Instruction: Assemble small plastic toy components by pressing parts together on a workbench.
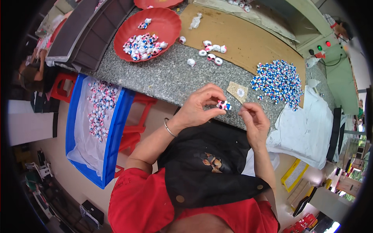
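- Head view, centre: left hand (pixel 197 107) has fingers clamped on a figurine (pixel 223 105) — a shallow fingertip grip could let it slip.
- Right hand (pixel 256 122): cannot tell whether its fingers meet.

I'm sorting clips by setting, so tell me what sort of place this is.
Likely a small-goods factory or workshop: the left hand holds a small figurine, many tiny blue-and-white pieces lie heaped to the right, and a blue plastic crate holds numerous pink-and-white pieces.
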Available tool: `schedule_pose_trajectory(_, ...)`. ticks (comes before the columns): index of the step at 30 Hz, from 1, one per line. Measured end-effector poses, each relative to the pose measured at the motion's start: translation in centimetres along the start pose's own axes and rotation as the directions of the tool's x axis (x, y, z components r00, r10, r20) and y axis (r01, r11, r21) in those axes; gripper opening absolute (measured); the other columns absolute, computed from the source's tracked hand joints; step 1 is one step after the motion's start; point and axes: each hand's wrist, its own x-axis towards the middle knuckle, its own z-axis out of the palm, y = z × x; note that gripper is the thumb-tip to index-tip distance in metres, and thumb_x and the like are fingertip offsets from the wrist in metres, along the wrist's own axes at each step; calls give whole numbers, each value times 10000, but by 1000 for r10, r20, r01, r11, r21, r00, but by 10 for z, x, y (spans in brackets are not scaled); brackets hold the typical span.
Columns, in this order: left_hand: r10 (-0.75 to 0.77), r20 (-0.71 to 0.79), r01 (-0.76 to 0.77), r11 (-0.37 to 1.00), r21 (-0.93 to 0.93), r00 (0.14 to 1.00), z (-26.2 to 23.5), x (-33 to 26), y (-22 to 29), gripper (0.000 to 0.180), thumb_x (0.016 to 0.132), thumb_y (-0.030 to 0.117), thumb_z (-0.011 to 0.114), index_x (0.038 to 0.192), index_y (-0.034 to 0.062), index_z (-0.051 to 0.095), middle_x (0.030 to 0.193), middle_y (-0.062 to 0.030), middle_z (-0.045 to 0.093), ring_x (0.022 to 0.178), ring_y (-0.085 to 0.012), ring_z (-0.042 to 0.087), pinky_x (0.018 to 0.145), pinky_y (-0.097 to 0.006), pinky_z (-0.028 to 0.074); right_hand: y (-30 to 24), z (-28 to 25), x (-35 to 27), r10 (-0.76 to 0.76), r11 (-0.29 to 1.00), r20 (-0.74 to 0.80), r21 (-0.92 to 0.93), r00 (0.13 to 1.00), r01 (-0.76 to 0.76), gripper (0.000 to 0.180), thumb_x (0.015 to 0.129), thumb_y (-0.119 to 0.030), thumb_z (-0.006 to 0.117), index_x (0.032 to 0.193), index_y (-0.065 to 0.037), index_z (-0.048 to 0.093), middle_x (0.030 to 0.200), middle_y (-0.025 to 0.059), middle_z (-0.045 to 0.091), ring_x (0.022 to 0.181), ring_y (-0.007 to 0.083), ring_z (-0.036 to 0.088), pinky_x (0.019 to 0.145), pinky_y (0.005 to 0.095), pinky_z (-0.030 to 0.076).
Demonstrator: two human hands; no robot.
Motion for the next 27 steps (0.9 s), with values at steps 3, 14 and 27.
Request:
schedule_pose_trajectory(3, 9, 11, -9, 1000, 3, 1000, 12, 3, -5, 319, 749, -99, 722, 1029, -11, 597, 1111, -90, 517, 1022, -162, 591, 891, -291, 546, 1, 1, -7, 113, 992, 29, -66, 993, -111, 228, 926, 4, 560, 1147, 36, 605, 1037, 83, 595, 914, 137, 623, 818, 262, 508)
schedule_pose_trajectory(14, 74, 14, -75, 970, 232, 997, 25, 6, -7, 284, 759, -45, 738, 1007, -3, 606, 1064, -97, 560, 984, -169, 617, 830, -280, 567, 5, -3, -2, -51, 967, 34, -247, 998, 58, 208, 858, 23, 639, 1066, 26, 656, 1014, 100, 633, 864, 139, 634, 770, 248, 506)
schedule_pose_trajectory(27, 111, 42, -119, 939, 324, 993, 29, 7, -10, 305, 737, -24, 765, 1000, 6, 612, 1026, -102, 587, 930, -173, 625, 775, -277, 569, 11, -9, -5, -138, 968, 6, -213, 990, 136, 356, 768, 105, 690, 1097, 22, 585, 1083, 101, 560, 946, 149, 611, 838, 261, 507)
